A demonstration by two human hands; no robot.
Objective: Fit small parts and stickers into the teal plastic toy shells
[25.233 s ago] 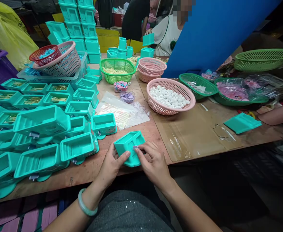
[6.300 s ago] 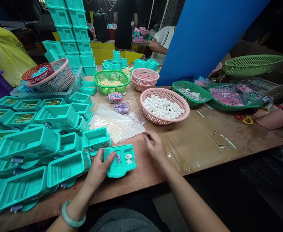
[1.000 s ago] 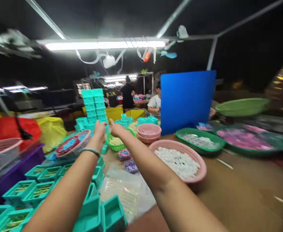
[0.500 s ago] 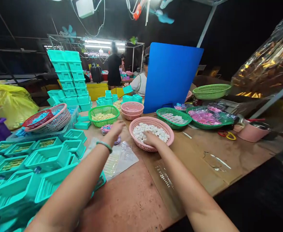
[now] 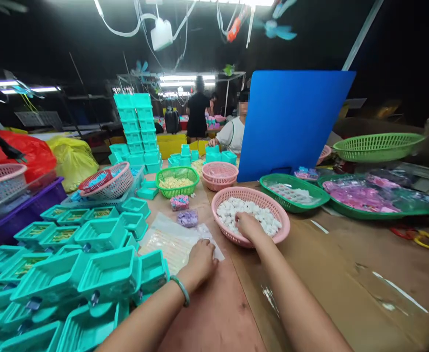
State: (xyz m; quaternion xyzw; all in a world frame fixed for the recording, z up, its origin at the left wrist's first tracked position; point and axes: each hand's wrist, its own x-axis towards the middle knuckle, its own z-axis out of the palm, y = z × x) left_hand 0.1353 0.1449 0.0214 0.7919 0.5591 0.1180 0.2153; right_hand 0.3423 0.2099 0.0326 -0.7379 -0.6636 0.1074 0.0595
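Observation:
My right hand [image 5: 248, 227] is inside the pink basket [image 5: 279, 215], its bent fingertips down among small white pieces [image 5: 266, 211]. The fingers are drawn together, and anything they pinch is hidden. Over the near edge of a clear plastic bag with pale strips [image 5: 168, 247], my left hand [image 5: 201, 261] hovers or rests with curled fingers; I cannot make out what is in them. A green bangle [image 5: 181, 288] circles that wrist. Just beyond lie a packet of purple pieces [image 5: 187, 218] and a pink-and-blue packet [image 5: 180, 202].
Turquoise boxes [image 5: 102, 232] crowd the left side, with a tall stack [image 5: 136, 127] behind. A green basket of yellowish pieces [image 5: 178, 182] and empty pink baskets [image 5: 220, 173] stand farther back. Green trays [image 5: 295, 193] lie right, before a blue board [image 5: 295, 122]. A co-worker [image 5: 232, 133] sits opposite.
My left hand has come down and toward me, from near the packets to the bag's near edge. My right hand stays in the white pieces. The view has turned left.

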